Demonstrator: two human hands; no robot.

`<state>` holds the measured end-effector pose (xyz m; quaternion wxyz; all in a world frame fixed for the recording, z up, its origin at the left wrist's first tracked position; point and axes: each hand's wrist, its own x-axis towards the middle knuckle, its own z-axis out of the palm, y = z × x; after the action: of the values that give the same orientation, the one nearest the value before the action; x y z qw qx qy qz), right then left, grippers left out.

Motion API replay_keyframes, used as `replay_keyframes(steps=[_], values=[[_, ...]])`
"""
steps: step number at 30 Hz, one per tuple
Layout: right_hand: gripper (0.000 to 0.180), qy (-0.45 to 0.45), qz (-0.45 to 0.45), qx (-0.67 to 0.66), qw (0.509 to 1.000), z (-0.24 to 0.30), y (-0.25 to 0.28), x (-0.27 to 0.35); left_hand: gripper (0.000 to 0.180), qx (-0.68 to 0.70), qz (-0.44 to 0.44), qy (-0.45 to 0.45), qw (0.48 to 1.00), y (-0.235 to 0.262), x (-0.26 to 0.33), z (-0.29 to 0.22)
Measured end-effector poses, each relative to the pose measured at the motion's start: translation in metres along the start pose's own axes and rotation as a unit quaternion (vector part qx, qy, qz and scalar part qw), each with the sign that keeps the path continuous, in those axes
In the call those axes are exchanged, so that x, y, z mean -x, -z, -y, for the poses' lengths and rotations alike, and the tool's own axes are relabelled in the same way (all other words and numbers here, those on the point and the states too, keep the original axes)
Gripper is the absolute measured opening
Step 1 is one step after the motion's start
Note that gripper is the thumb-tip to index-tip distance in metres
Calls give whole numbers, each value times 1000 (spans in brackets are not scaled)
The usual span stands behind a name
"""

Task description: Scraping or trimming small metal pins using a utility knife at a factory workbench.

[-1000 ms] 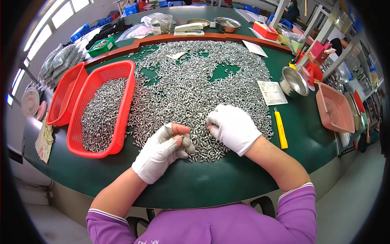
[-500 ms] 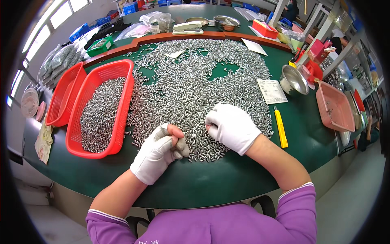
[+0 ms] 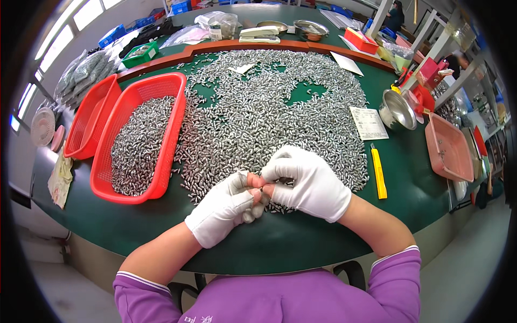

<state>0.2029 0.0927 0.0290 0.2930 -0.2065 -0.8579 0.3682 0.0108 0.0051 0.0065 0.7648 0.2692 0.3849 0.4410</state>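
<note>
A wide spread of small silver, bullet-shaped metal pieces (image 3: 258,118) lies in front of me. At its near edge my left hand (image 3: 223,210) and my right hand (image 3: 312,185), both in white gloves with some fingertips bare, meet. Thumbs and fingers of both are pinched together and touch. Whatever sits between the fingertips is too small and too covered to make out. The curled lower fingers of the left hand hide its palm. Left of the spread stands a red perforated basket (image 3: 171,148), partly filled with similar pieces.
A second red basket (image 3: 81,137) leans beside the first. To the right lie a yellow box cutter (image 3: 379,173), a printed slip (image 3: 369,124), a metal bowl (image 3: 398,109) and a pink tub (image 3: 449,161). A wooden strip (image 3: 215,47) borders the far side, with a stapler (image 3: 259,35) behind it.
My right hand has come left from the metal pieces, and its fingertips now meet those of the left hand. The left hand has shifted slightly right. The whole view has shifted a little.
</note>
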Motion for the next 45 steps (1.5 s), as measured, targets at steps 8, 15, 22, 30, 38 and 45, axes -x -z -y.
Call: replay_keyframes(steps=[8, 15, 22, 30, 38, 45], values=[[12, 10, -34, 257, 966, -18, 7, -2, 21, 10, 16, 1, 1000, 5, -1, 1], [10, -31, 33, 316, 948, -37, -1, 2, 18, 6, 20, -15, 1000, 5, -1, 1], [12, -36, 51, 379, 923, -29, 1, 0, 18, -10, 5, -17, 1000, 3, -1, 0], [10, -6, -11, 141, 990, -14, -1, -3, 27, 69, 72, 16, 995, 6, -1, 2], [15, -101, 8, -163, 981, -9, -14, 4, 27, 56, 57, 5, 997, 8, -2, 2], [17, 4, 4, -17, 1000, -9, -9, 4, 27, 65, 50, -4, 997, 7, -1, 2]])
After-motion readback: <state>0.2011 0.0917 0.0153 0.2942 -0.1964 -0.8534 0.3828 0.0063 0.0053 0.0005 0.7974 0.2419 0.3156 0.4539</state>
